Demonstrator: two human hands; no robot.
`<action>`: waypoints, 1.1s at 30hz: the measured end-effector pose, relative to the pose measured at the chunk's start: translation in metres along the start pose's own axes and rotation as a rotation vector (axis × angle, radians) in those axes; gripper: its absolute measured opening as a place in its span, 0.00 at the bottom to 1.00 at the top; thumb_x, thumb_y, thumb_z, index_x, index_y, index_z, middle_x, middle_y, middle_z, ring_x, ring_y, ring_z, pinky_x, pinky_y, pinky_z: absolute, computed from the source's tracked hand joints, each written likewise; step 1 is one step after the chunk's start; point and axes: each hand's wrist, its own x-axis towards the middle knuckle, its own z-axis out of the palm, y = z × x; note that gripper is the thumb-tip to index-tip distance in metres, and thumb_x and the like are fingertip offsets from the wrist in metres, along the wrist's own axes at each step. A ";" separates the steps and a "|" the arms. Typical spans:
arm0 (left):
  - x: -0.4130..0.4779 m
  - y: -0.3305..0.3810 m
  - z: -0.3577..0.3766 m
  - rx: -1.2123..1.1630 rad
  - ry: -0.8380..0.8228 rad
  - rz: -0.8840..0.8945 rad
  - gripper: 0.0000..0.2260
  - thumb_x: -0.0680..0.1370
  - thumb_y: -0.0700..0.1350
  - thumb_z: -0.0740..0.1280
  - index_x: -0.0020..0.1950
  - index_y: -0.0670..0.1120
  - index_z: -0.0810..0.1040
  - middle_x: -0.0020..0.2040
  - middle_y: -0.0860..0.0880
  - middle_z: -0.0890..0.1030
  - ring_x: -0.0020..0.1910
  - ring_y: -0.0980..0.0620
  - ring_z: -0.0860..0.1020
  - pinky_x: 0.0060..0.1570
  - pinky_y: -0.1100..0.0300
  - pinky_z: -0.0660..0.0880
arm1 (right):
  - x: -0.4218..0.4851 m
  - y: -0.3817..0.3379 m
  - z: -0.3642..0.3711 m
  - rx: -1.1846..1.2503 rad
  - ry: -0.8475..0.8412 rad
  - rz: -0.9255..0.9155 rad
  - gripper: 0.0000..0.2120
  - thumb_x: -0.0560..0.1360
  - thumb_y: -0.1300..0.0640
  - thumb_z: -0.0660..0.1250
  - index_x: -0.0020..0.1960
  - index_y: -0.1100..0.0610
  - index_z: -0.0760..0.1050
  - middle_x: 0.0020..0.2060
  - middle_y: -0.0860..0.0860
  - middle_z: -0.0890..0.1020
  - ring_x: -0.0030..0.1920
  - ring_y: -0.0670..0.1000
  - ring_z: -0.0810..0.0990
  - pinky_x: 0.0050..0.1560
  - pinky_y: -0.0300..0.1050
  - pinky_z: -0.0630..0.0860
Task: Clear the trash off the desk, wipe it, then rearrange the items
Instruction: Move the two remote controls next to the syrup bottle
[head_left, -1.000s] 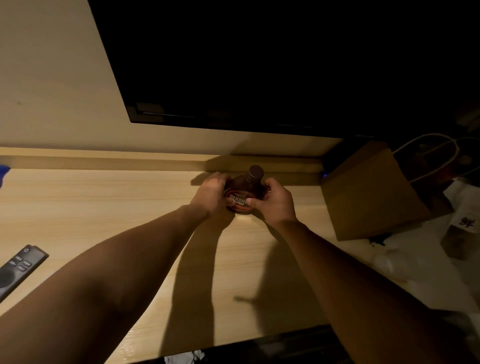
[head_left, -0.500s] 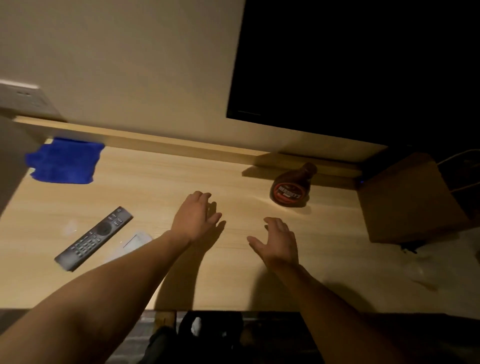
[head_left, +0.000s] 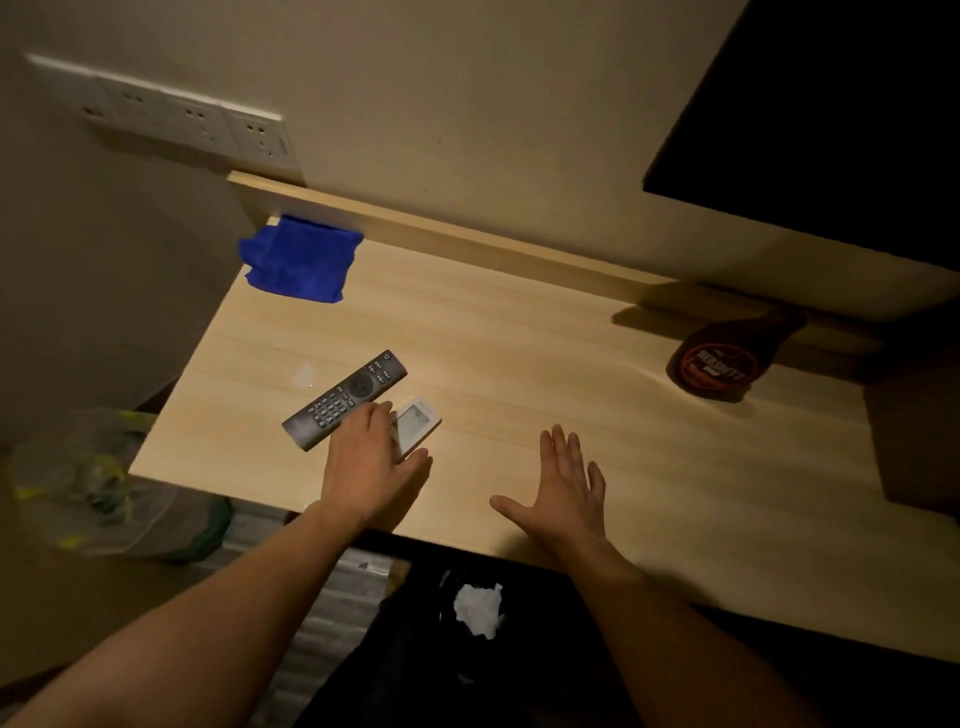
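Observation:
On the light wooden desk (head_left: 519, 364) lie a black remote (head_left: 344, 399) and a white remote (head_left: 415, 422), side by side near the front left. My left hand (head_left: 371, 465) hovers over the near ends of both remotes, fingers spread, covering part of the white one. My right hand (head_left: 563, 491) is open, palm down, above the desk's front edge, holding nothing. A blue cloth (head_left: 300, 258) lies folded at the back left corner. A brown chocolate syrup bottle (head_left: 722, 358) stands at the back right.
A dark screen (head_left: 831, 114) hangs on the wall at upper right. A brown paper bag (head_left: 919, 447) stands at the desk's right end. Below the desk are a black bin with a crumpled white tissue (head_left: 479, 609) and a clear plastic bag (head_left: 104, 483) on the left. Wall sockets (head_left: 197, 124) sit upper left.
Both hands let go of the syrup bottle and drew back from it. The view swung left, and my left hand moved over the two remotes.

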 end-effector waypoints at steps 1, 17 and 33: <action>-0.005 -0.005 0.002 0.009 0.004 -0.027 0.34 0.71 0.64 0.69 0.67 0.40 0.75 0.61 0.40 0.78 0.59 0.40 0.76 0.59 0.46 0.75 | 0.001 0.002 0.004 0.002 0.003 -0.005 0.58 0.68 0.21 0.60 0.84 0.48 0.37 0.82 0.44 0.35 0.81 0.46 0.31 0.79 0.56 0.38; -0.029 -0.028 0.025 -0.056 0.009 -0.167 0.26 0.78 0.50 0.75 0.72 0.42 0.72 0.63 0.41 0.73 0.63 0.41 0.69 0.63 0.44 0.68 | 0.004 0.014 0.031 -0.004 0.144 -0.058 0.57 0.67 0.16 0.51 0.84 0.47 0.37 0.83 0.44 0.36 0.81 0.45 0.32 0.79 0.56 0.39; -0.024 0.095 0.061 -0.231 -0.058 -0.051 0.27 0.74 0.58 0.77 0.64 0.42 0.75 0.58 0.44 0.75 0.59 0.46 0.72 0.58 0.46 0.78 | -0.022 0.098 -0.007 0.055 0.210 -0.010 0.56 0.69 0.20 0.57 0.84 0.46 0.37 0.81 0.42 0.35 0.80 0.44 0.31 0.80 0.54 0.38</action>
